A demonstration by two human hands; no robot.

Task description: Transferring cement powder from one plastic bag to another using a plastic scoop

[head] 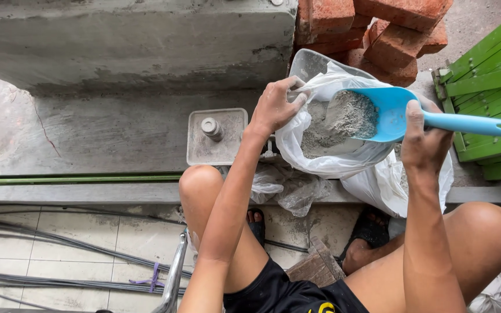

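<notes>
red bricks (398,35) — green slats (488,87) — grey cables (59,243)

Below the right hand (421,139), the white bag (326,156) hides its own bottom; the clear tub (308,61) behind is mostly covered

arms bare | black shorts (288,293), yellow mark | dark sandals (369,227)

The left hand (275,107) pinched the white plastic bag (320,156) rim between its fingers; the right hand (423,139) gripped a blue scoop (389,113) of grey powder (349,116) beside those fingers.
</notes>
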